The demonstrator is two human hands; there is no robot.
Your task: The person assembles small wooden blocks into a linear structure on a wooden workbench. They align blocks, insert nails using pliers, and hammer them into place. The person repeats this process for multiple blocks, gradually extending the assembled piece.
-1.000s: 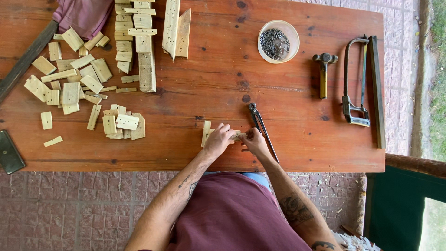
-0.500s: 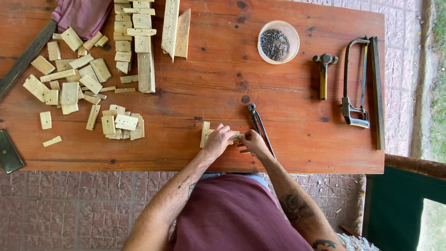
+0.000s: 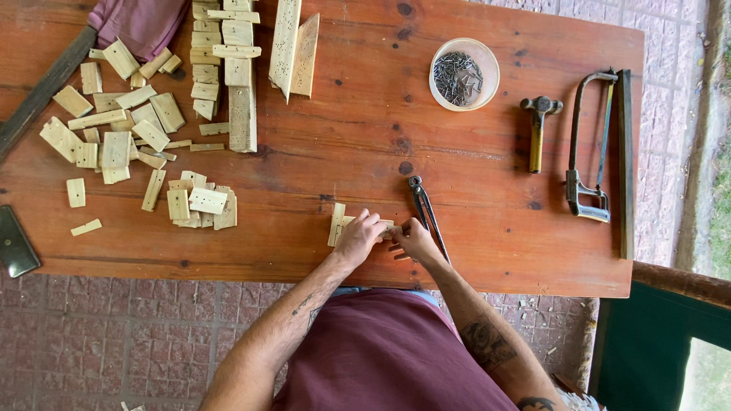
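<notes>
My left hand and my right hand meet near the front edge of a reddish wooden table. Together they grip small pale wooden pieces, one standing on edge at the left of my left hand. The fingers hide most of what lies between them. Dark metal pincers lie on the table just beyond my right hand, touching its far side.
Several loose wood blocks lie at the left, a small stack nearer me, and long strips at the back. A bowl of nails, a hammer and a hacksaw are at the right. A dark flat object overhangs the left edge.
Both hands stay in the same spot on the wooden pieces, with only slight finger shifts. Nothing else on the table has moved.
</notes>
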